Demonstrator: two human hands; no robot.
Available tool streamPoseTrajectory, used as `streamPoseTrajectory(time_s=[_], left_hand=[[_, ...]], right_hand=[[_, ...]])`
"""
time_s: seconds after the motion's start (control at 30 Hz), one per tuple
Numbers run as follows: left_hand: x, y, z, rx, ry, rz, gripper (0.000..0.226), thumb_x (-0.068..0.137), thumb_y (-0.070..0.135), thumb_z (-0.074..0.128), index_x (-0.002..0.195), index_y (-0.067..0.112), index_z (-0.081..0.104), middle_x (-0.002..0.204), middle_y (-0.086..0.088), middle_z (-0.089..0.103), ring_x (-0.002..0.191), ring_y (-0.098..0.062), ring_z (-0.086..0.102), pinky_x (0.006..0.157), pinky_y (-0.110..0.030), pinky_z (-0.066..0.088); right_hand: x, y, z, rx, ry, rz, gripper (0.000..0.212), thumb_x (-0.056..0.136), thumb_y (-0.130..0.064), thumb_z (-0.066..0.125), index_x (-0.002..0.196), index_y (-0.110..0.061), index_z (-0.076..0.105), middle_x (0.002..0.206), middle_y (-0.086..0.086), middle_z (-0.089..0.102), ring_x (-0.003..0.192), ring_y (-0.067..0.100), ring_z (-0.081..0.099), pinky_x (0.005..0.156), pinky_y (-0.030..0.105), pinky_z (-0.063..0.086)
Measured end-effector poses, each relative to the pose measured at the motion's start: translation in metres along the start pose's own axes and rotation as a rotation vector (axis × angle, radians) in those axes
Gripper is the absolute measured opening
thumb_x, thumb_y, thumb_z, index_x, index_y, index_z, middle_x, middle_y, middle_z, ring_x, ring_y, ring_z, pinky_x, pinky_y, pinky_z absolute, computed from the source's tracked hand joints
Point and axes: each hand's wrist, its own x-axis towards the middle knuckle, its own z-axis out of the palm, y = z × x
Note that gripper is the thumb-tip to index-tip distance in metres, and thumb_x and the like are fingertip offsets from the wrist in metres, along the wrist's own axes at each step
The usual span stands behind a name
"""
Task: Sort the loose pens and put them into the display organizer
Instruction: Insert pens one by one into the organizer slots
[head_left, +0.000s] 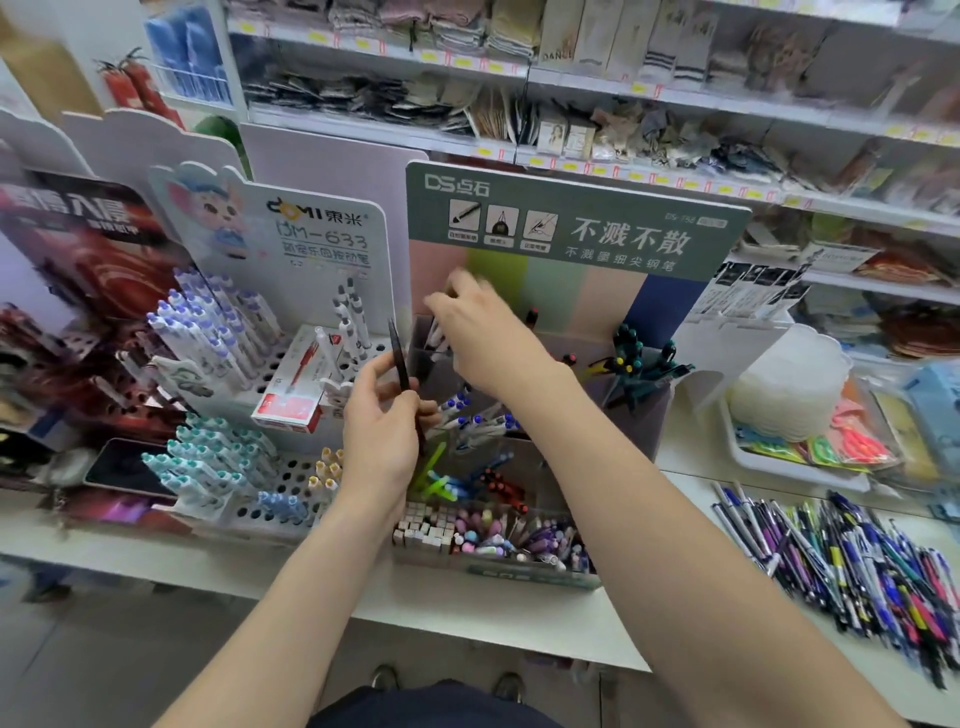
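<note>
Dark pen (401, 358): held near upright in the left hand (382, 431), pinched between thumb and curled fingers, tip end down in the palm. It sits in the air just in front of the back-left corner of the display organizer (641, 426).

Right hand (485, 338): reached over the back-left compartment, fingers (441, 304) bent down toward the white pens (434, 336) standing there. Motion blur; cannot tell whether they grip one.

Organizer: tiered grey compartments under a green header card (571, 223).
- Back right: dark green pens with yellow dots (636, 364), splayed out.
- Middle tier: blue-capped white pens (478, 418), leaning left.
- Below them: green, blue and red-black pens, partly hidden by the two forearms.
- Front row: pastel pink and purple pens (498, 535).

Loose pens (852, 561): a wide mixed heap lying flat on the white shelf (467, 603), well to the right of the organizer, mostly blue, black, purple and some yellow.

Left of the organizer: a white peg-hole display with rows of blue-capped pens (218, 332) and teal-capped pens (208, 457), and a red-and-white pen box (296, 400) lying on it.

Right, behind the heap: a white tray (795, 467) of coloured packets.
</note>
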Motion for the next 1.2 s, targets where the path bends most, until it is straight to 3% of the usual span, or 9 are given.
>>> streamPoseTrajectory(time_s=[0.13,0.23,0.4,0.53,0.63,0.7,0.87,1.0,1.2], left_hand=[[-0.001,0.001,-0.006,-0.001,0.005,0.022,0.042,0.111,0.004,0.048,0.144,0.029,0.054,0.116,-0.01,0.062,0.08,-0.012,0.07,0.086,-0.041,0.065],[0.002,-0.003,-0.01,0.042,0.019,0.036,0.043,0.112,0.008,0.048,0.148,0.031,0.053,0.113,-0.008,0.069,0.082,-0.011,0.068,0.085,-0.038,0.063],[0.002,0.002,-0.007,0.052,-0.038,0.006,0.026,0.111,0.007,0.048,0.129,0.018,0.062,0.112,-0.01,0.073,0.082,-0.014,0.067,0.08,-0.035,0.06],[0.002,0.003,0.002,0.029,-0.132,0.008,0.021,0.106,0.011,0.059,0.126,0.012,0.064,0.114,-0.015,0.071,0.095,-0.022,0.074,0.086,-0.041,0.063],[0.0,-0.002,0.009,0.05,-0.172,0.017,0.021,0.096,0.021,0.071,0.117,0.019,0.07,0.108,-0.007,0.076,0.104,-0.025,0.073,0.096,-0.05,0.061],[-0.004,-0.006,0.014,0.046,-0.213,0.021,0.016,0.099,0.017,0.072,0.115,0.018,0.071,0.101,-0.004,0.077,0.093,-0.02,0.072,0.086,-0.043,0.062],[-0.012,-0.011,0.026,0.152,-0.316,0.035,0.01,0.102,0.015,0.069,0.112,0.016,0.071,0.1,-0.003,0.079,0.08,-0.015,0.074,0.072,-0.031,0.062],[-0.012,-0.023,0.026,0.442,-0.304,0.179,0.025,0.101,0.005,0.064,0.113,0.027,0.068,0.106,0.01,0.073,0.091,-0.003,0.069,0.08,-0.019,0.057],[-0.016,-0.043,0.028,0.735,-0.362,0.386,0.046,0.091,-0.007,0.063,0.12,0.029,0.06,0.125,0.009,0.047,0.105,-0.006,0.06,0.091,-0.01,0.046]], right_hand=[[-0.005,0.001,0.021,0.087,0.251,0.214,0.048,0.083,0.007,0.061,0.128,-0.007,0.063,0.118,0.019,0.058,0.101,0.038,0.056,0.086,0.049,0.053],[-0.013,0.002,0.032,0.128,0.242,0.148,0.046,0.084,0.013,0.058,0.124,-0.007,0.069,0.112,0.014,0.068,0.103,0.036,0.059,0.087,0.049,0.052],[-0.045,-0.008,0.024,0.34,0.599,0.212,0.031,0.095,0.0,0.057,0.119,-0.012,0.074,0.109,0.003,0.072,0.102,0.022,0.063,0.085,0.036,0.049],[-0.084,-0.024,0.022,0.788,0.434,0.371,0.008,0.1,-0.015,0.066,0.105,-0.018,0.072,0.088,-0.009,0.074,0.08,0.005,0.07,0.073,0.025,0.056],[-0.113,-0.029,0.034,1.011,0.27,0.503,0.013,0.1,-0.022,0.071,0.112,-0.025,0.07,0.094,-0.01,0.076,0.088,0.008,0.073,0.076,0.027,0.06],[-0.127,-0.026,0.039,1.185,0.248,0.546,0.017,0.103,-0.018,0.067,0.119,-0.025,0.068,0.098,-0.002,0.078,0.083,0.015,0.076,0.072,0.03,0.06],[-0.143,-0.017,0.036,1.395,0.604,0.787,0.011,0.102,-0.01,0.069,0.11,-0.015,0.076,0.087,0.01,0.079,0.076,0.025,0.074,0.07,0.035,0.061],[-0.155,0.004,0.035,1.198,1.014,1.025,0.013,0.109,-0.018,0.058,0.111,-0.019,0.071,0.082,0.003,0.07,0.072,0.016,0.064,0.068,0.033,0.054],[-0.176,0.022,0.054,0.574,0.872,0.851,0.012,0.111,-0.013,0.047,0.114,-0.013,0.059,0.104,0.0,0.062,0.089,0.021,0.059,0.082,0.037,0.05]])
